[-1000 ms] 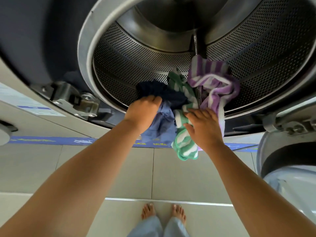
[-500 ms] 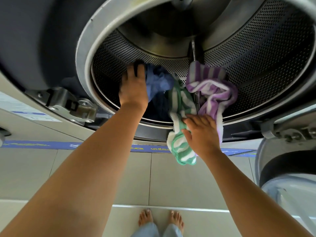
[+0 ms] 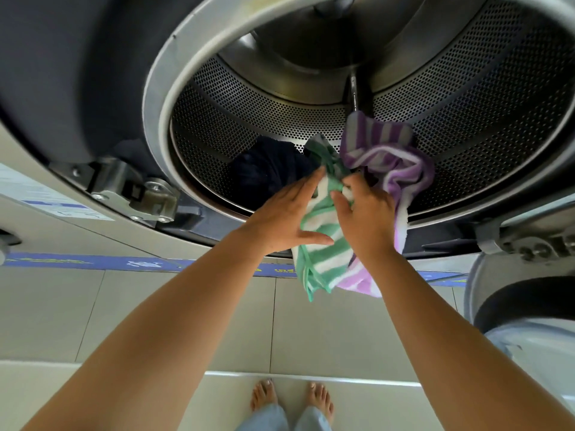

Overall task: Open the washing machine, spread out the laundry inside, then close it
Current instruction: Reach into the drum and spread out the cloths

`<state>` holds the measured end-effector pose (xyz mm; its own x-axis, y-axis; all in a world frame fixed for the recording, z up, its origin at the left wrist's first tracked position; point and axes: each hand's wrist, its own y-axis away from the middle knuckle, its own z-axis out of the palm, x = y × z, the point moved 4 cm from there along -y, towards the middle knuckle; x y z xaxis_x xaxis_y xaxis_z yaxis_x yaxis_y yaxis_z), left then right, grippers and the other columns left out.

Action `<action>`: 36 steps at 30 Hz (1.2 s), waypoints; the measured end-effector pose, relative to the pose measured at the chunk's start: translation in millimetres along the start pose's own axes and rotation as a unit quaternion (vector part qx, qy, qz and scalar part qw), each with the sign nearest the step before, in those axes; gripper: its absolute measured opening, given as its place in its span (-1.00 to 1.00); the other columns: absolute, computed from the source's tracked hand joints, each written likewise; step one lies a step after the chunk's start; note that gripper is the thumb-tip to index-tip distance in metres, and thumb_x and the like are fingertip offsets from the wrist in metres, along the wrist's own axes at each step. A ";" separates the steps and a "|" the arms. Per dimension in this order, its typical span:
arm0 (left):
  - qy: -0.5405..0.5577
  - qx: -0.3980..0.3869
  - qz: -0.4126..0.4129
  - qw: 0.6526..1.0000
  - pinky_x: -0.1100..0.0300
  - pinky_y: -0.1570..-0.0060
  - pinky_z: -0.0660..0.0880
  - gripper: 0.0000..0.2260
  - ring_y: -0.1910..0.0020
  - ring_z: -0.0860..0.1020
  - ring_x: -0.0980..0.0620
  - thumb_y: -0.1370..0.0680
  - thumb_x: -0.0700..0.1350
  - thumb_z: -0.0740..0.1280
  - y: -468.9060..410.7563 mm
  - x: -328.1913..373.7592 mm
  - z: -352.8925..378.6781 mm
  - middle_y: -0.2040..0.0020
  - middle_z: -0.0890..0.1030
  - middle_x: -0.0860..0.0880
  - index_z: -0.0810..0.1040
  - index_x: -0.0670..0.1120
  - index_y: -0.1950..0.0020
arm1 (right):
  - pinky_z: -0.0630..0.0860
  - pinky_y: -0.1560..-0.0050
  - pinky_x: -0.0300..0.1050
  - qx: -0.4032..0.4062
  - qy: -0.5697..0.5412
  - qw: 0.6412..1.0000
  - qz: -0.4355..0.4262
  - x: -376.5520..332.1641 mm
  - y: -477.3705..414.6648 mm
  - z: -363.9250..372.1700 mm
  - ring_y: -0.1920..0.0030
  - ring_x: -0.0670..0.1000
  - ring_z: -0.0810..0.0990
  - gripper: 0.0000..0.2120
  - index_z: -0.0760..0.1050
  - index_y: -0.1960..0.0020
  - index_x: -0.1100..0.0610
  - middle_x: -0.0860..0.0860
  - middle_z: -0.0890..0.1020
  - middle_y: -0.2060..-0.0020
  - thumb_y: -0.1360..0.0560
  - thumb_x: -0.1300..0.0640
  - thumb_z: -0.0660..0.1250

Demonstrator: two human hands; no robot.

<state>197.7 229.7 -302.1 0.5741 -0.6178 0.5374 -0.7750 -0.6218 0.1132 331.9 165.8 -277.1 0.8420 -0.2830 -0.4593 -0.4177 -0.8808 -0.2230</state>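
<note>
The washing machine stands open, its perforated steel drum (image 3: 466,113) above me. A dark navy garment (image 3: 267,172) lies inside at the drum's front left. A green-and-white striped towel (image 3: 323,256) hangs out over the rim. Beside it a purple-and-white striped towel (image 3: 389,147) drapes from the drum over the rim. My left hand (image 3: 280,219) lies flat with fingers spread against the green towel's left side. My right hand (image 3: 367,213) pinches the green towel near its top.
The door hinge (image 3: 137,191) sits left of the opening. The open round door (image 3: 525,309) hangs at the right edge. A blue floor strip (image 3: 93,262) runs along the machine's base. My bare feet (image 3: 292,396) stand on grey tiles below.
My left hand let go of the blue and navy garments deep at the drum's left and came back to the green towel. My right hand moved up the green towel.
</note>
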 end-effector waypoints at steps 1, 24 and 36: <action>0.036 0.009 -0.011 0.999 0.18 -0.48 0.06 0.09 -0.54 0.12 0.03 -0.31 0.25 0.46 -2.7 0.4 -2.8 -0.59 0.08 0.00 -0.23 0.04 -0.56 | 0.47 -0.01 0.09 -0.017 -0.075 0.997 0.027 -0.2 -4.9 -0.3 0.17 0.23 0.61 -0.78 0.49 -0.07 0.15 0.11 0.67 0.23 -0.51 0.05 0.35; 0.063 0.322 -0.198 0.924 -0.02 -0.17 0.48 -0.45 -0.19 0.54 -0.21 -0.53 -0.22 0.28 -74.2 11.7 -75.9 -0.26 0.54 -0.20 0.20 -0.10 -0.49 | 0.25 -0.33 0.03 -0.328 0.315 0.891 0.001 49.1 -7.7 8.6 -0.38 0.11 0.41 -0.24 0.32 -0.38 0.06 0.10 0.45 -0.37 -0.37 -0.38 0.30; -0.160 -0.051 -0.170 0.971 -0.20 -0.49 -0.04 -0.42 -0.56 0.04 -0.16 -0.59 0.23 0.06 -59.9 -45.9 -8.6 -0.59 0.07 -0.08 -0.02 0.13 -0.56 | 0.53 0.05 0.12 0.036 0.078 0.986 0.146 40.2 -47.3 -32.7 -0.06 0.31 0.61 -0.64 0.37 -0.32 0.15 0.26 0.60 -0.08 -0.54 0.14 0.28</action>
<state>215.5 299.5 -326.4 0.8417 -0.5130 0.1686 -0.5386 -0.7756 0.3292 396.6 183.6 -256.9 0.7225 -0.5796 -0.3770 -0.6680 -0.7259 -0.1641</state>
